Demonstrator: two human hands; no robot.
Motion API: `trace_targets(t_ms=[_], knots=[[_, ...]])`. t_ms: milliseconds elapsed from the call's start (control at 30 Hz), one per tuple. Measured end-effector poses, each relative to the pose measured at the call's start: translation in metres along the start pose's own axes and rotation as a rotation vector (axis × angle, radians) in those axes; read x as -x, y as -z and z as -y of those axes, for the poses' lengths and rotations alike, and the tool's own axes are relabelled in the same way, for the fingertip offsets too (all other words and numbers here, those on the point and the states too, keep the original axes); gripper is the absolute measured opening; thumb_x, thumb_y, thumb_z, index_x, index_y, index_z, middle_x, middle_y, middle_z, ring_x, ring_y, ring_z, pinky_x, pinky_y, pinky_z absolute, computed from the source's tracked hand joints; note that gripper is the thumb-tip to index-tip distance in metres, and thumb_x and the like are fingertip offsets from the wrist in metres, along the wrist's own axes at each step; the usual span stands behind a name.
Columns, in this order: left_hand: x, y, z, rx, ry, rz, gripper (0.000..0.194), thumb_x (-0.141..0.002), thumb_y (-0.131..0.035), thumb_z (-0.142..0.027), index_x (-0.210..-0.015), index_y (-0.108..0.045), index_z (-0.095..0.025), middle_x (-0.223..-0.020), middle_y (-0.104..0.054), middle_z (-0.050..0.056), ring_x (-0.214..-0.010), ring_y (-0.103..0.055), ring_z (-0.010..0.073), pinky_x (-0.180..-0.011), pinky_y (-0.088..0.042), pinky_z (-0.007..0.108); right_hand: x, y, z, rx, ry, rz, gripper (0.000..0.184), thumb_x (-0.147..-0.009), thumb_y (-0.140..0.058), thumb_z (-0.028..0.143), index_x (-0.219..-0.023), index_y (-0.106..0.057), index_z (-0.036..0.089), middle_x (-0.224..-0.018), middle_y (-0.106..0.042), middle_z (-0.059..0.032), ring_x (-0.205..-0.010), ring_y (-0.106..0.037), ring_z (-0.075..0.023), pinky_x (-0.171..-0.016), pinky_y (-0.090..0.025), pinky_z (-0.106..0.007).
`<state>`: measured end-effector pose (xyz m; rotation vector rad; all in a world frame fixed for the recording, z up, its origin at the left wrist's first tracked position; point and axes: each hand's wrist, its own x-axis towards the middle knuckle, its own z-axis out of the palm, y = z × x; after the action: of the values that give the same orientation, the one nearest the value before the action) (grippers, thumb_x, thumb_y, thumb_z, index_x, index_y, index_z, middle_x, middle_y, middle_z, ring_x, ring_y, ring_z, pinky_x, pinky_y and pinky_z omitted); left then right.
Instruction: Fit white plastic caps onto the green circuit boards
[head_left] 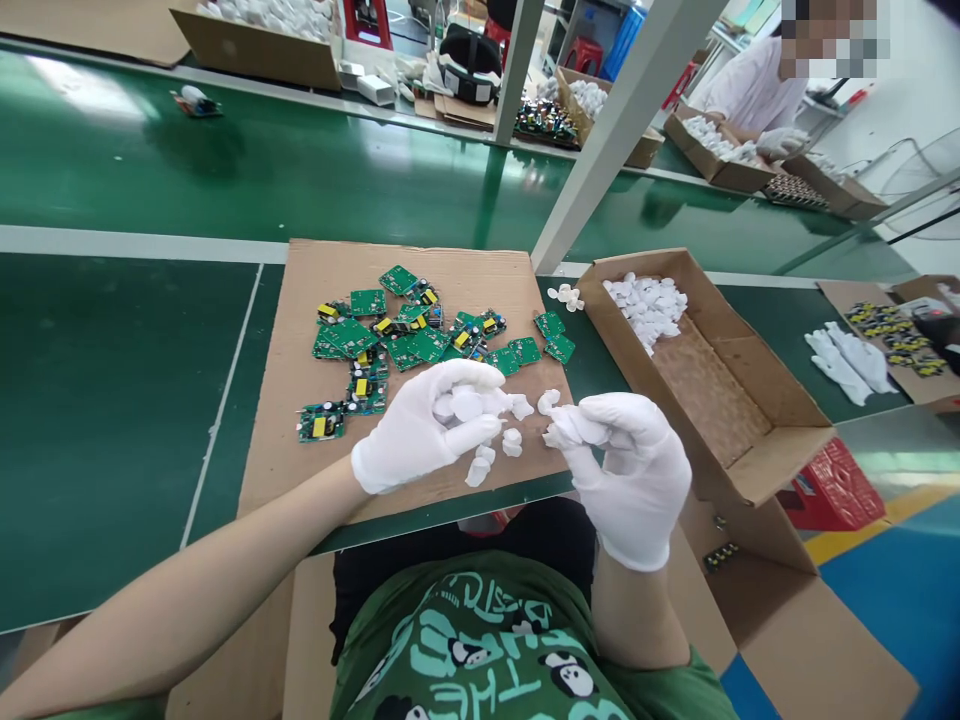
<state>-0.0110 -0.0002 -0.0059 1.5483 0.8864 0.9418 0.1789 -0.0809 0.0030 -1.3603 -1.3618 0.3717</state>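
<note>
Both my hands wear white gloves and hover over the near edge of a cardboard sheet [300,400]. My left hand [420,430] is cupped round several small white plastic caps [466,405]. My right hand [626,460] is closed, pinching one white cap [559,432] at its fingertips. A few loose white caps [512,441] lie on the cardboard between the hands. A heap of green circuit boards [405,335] with yellow parts lies farther back on the sheet.
An open cardboard box [750,370] to my right holds more white caps [649,305]. Green conveyor belt [112,400] surrounds the sheet. A slanted white post [600,150] rises behind it. Across the belt, another person [757,90] in white works at boxes. White gloves [844,360] lie far right.
</note>
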Motion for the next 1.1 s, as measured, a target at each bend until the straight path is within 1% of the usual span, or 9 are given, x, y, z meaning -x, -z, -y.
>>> trace_targets(t_ms=[200, 300, 400, 500, 667, 833, 933, 1033, 1100], knots=[[0.001, -0.001, 0.003, 0.077, 0.086, 0.035, 0.034, -0.073, -0.078, -0.024, -0.104, -0.068, -0.017, -0.096, -0.077, 0.009, -0.072, -0.071, 0.0187, -0.068, -0.056, 0.028, 0.005, 0.012, -0.006, -0.056, -0.107, -0.028, 0.035, -0.075, -0.081, 0.016, -0.101, -0.059, 0.025, -0.089, -0.066, 0.0007, -0.08, -0.069, -0.0157, -0.077, -0.061, -0.035], [0.001, -0.003, 0.004, 0.191, 0.146, 0.035, 0.033, -0.074, -0.078, -0.025, -0.105, -0.067, -0.016, -0.091, -0.077, 0.007, -0.062, -0.068, 0.015, -0.061, -0.054, 0.026, 0.01, 0.027, -0.01, 0.046, -0.137, 0.109, 0.024, -0.078, -0.079, 0.019, -0.095, -0.062, 0.024, -0.083, -0.067, 0.0003, -0.076, -0.068, -0.0161, -0.071, -0.06, -0.033], [0.0, -0.006, 0.006, 0.393, 0.232, 0.087, 0.031, -0.081, -0.074, -0.032, -0.106, -0.065, -0.016, -0.085, -0.076, 0.007, -0.055, -0.065, 0.0134, -0.049, -0.048, 0.023, 0.015, 0.039, -0.02, 0.253, -0.014, 0.328, 0.013, -0.084, -0.074, 0.02, -0.094, -0.068, 0.025, -0.091, -0.068, -0.0028, -0.085, -0.068, -0.0189, -0.076, -0.058, -0.036], [-0.002, -0.007, 0.007, 0.508, 0.28, 0.143, 0.031, -0.084, -0.072, -0.036, -0.107, -0.064, -0.016, -0.076, -0.074, 0.005, -0.051, -0.064, 0.013, -0.046, -0.045, 0.022, 0.021, 0.036, -0.033, 0.457, 0.174, 0.421, 0.016, -0.087, -0.069, 0.019, -0.101, -0.069, 0.026, -0.1, -0.068, -0.0056, -0.097, -0.066, -0.0222, -0.082, -0.057, -0.038], [-0.003, -0.006, 0.006, 0.596, 0.32, 0.206, 0.04, -0.083, -0.071, -0.043, -0.109, -0.062, -0.014, -0.062, -0.067, 0.001, -0.047, -0.061, 0.0147, -0.048, -0.049, 0.026, 0.027, 0.021, -0.045, 0.785, 0.266, 0.565, 0.029, -0.093, -0.056, 0.02, -0.12, -0.066, 0.023, -0.107, -0.067, -0.0114, -0.09, -0.063, -0.0255, -0.066, -0.055, -0.037], [-0.002, -0.003, 0.008, 0.705, 0.377, 0.295, 0.04, -0.084, -0.067, -0.038, -0.117, -0.059, -0.018, -0.081, -0.072, 0.004, -0.063, -0.066, 0.0184, -0.059, -0.055, 0.033, 0.019, 0.032, -0.037, 0.51, 0.197, 0.399, 0.043, -0.093, -0.055, 0.02, -0.136, -0.053, 0.028, -0.111, -0.062, -0.0089, -0.102, -0.063, -0.0241, -0.083, -0.056, -0.04], [-0.002, -0.004, 0.008, 0.658, 0.347, 0.369, 0.039, -0.079, -0.069, -0.026, -0.117, -0.059, -0.02, -0.087, -0.072, 0.004, -0.068, -0.067, 0.018, -0.063, -0.055, 0.032, 0.014, 0.038, -0.027, 0.39, 0.025, 0.268, 0.035, -0.095, -0.055, 0.026, -0.129, -0.059, 0.028, -0.107, -0.063, -0.0072, -0.086, -0.062, -0.0196, -0.069, -0.054, -0.034], [-0.002, -0.006, 0.005, 0.533, 0.313, 0.424, 0.027, -0.08, -0.068, -0.018, -0.107, -0.062, -0.018, -0.08, -0.071, 0.003, -0.063, -0.063, 0.0144, -0.06, -0.052, 0.027, 0.011, 0.033, -0.018, 0.283, -0.022, 0.275, 0.039, -0.094, -0.058, 0.038, -0.132, -0.058, 0.028, -0.099, -0.062, -0.0053, -0.071, -0.056, -0.016, -0.06, -0.05, -0.031], [-0.002, -0.007, 0.002, 0.471, 0.274, 0.452, 0.022, -0.083, -0.066, -0.018, -0.104, -0.063, -0.016, -0.077, -0.07, 0.003, -0.06, -0.061, 0.013, -0.058, -0.05, 0.026, 0.008, 0.022, -0.013, 0.234, 0.041, 0.337, 0.05, -0.089, -0.064, 0.048, -0.135, -0.055, 0.029, -0.1, -0.062, -0.0056, -0.077, -0.058, -0.0183, -0.065, -0.052, -0.033]])
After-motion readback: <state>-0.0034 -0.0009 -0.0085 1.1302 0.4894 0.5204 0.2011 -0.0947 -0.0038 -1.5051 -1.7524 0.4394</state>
